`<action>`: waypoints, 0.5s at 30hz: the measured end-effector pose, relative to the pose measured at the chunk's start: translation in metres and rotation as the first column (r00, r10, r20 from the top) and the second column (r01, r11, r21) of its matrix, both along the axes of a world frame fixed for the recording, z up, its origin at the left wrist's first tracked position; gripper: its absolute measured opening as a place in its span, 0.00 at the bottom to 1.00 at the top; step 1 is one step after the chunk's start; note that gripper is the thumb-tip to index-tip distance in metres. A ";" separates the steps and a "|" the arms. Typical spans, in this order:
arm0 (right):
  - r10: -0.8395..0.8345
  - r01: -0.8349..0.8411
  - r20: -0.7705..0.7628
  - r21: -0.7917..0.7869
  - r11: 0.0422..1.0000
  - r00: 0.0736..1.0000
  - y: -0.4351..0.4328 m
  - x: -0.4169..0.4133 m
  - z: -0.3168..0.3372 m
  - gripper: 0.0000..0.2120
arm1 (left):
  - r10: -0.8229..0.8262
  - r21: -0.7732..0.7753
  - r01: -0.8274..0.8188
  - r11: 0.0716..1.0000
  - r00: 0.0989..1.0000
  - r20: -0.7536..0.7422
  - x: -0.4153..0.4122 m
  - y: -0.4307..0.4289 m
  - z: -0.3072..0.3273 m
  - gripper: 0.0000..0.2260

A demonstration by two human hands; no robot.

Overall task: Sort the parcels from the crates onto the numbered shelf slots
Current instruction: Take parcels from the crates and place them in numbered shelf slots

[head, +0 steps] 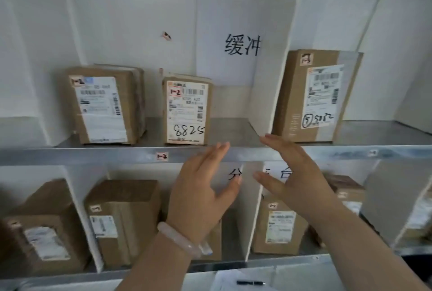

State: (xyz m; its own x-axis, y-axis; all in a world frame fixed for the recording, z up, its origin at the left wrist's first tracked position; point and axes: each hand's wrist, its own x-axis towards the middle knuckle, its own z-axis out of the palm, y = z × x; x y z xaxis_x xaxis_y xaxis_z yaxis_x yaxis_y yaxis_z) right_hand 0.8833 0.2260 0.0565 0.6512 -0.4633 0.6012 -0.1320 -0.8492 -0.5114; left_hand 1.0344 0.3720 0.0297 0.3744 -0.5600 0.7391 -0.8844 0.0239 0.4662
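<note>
**both hands empty before the upper shelf**

the left hand and the right hand were held up in front of the metal front edge of the upper shelf. their fingers were straight and loosely spread and their palms turned toward each other, with a gap left between them. nothing was gripped by either. a pale bracelet was worn on the left wrist.

three parcels were stood upright on the upper shelf. the parcel marked 8825, tagged "1-2", was placed just above and to the right of the slot label that bore the same number. the taped parcel, also tagged "1-2", was set to its left, apart from it. a white divider was fixed to the right of these, and the tall parcel was stood just beyond it, its tag too blurred to be read. the right fingertips were seen near the divider's lower front corner; whether it was touched could not be told.

on the lower shelf, more parcels were kept between white dividers. below it, a pen was laid on a sheet of paper.
</note>
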 end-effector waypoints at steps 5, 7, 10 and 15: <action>-0.290 0.281 -0.210 -0.073 0.957 0.934 0.006 -0.100 -0.031 0.34 | -0.125 0.101 0.108 0.989 0.975 0.184 -0.061 -0.049 -0.009 0.27; -0.368 0.337 -0.283 -0.154 0.929 0.886 0.005 -0.139 -0.034 0.37 | -0.192 0.145 0.163 0.976 0.957 0.216 -0.089 -0.066 -0.014 0.27; -0.483 0.419 -0.323 -0.249 0.873 0.814 0.005 -0.191 -0.036 0.41 | -0.273 0.200 0.226 0.953 0.930 0.248 -0.131 -0.087 -0.018 0.28; -0.612 0.562 -0.355 -0.246 0.790 0.706 -0.004 -0.277 -0.045 0.42 | -0.368 0.234 0.305 0.923 0.877 0.310 -0.206 -0.121 -0.024 0.29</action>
